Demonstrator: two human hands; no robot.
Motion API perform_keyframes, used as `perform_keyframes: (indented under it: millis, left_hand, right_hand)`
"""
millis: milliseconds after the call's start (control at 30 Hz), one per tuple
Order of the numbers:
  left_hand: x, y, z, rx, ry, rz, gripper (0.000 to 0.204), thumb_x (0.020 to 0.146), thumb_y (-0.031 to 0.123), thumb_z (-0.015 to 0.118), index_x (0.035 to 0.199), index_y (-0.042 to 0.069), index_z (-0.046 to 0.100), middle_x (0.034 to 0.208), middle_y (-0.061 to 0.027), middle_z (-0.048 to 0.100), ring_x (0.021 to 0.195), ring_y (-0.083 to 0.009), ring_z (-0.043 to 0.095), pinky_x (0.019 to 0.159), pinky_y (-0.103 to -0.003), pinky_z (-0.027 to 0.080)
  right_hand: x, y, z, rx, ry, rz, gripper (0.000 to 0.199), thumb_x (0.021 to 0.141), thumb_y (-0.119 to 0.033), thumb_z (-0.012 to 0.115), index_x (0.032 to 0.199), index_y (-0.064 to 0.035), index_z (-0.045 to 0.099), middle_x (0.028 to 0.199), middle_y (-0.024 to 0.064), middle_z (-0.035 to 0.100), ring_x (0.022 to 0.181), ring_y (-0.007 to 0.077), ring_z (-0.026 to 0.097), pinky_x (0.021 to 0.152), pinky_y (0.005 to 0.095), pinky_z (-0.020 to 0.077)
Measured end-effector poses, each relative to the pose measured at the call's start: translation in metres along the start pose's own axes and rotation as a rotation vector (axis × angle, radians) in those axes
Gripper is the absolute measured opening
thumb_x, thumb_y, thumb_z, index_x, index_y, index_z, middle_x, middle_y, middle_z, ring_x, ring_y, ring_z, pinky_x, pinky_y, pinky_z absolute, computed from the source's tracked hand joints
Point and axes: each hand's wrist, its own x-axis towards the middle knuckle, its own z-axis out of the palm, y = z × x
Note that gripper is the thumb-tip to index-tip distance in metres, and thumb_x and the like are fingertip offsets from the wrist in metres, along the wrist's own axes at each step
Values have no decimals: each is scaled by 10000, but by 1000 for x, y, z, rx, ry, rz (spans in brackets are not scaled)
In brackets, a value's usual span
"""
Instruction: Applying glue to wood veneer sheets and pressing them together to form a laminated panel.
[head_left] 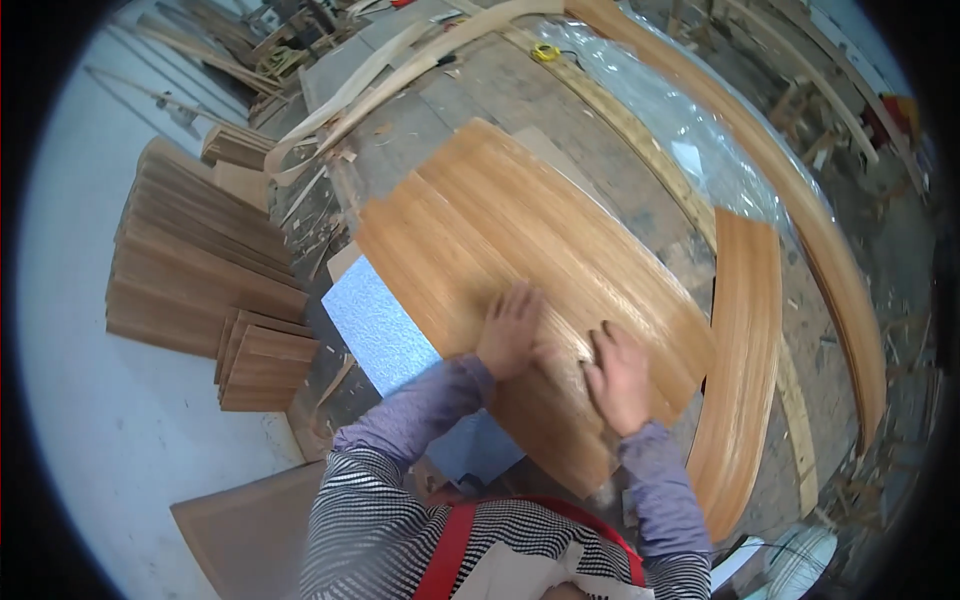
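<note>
Head view: wood panel (530, 215) lies flat on the counter (430, 115), in front of the person, narrow curved piece (738, 350) just beside its R edge. L hand (512, 325) rests palm-down on it, fingers extended, a bit blurred; R hand (618, 375) likewise, thumb apart. Grip: both spread, nothing clasped. Pale blue sheet (375, 315) sticks out past panel's L side. Progress, my read: panel's laid out, pressing/smoothing by hand seems partway; can't tell how much is left.
</note>
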Motion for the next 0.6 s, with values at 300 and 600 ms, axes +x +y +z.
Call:
perform_keyframes:
  millis: [300,600]
  left_hand:
    - [89,-171,-49,142,200,-203,744,880,436,636,1408,-32,400,1482,-246,380,1379,-385,361,1122,-446,337]
    - [144,-199,-67,299,215,-354,571,921,243,546,1409,-19,408,1492,-198,394,1397,-336,357,1123,-452,333]
  right_hand:
    - [-1,-5,40,-217,-102,-1,567,848,-305,694,1328,-50,533,1450,172,451,1370,354,373,1122,543,240]
    - [6,-5,41,-210,-134,22,569,858,-311,686,1345,-62,529,1470,162,437,1378,353,370,1132,528,226]
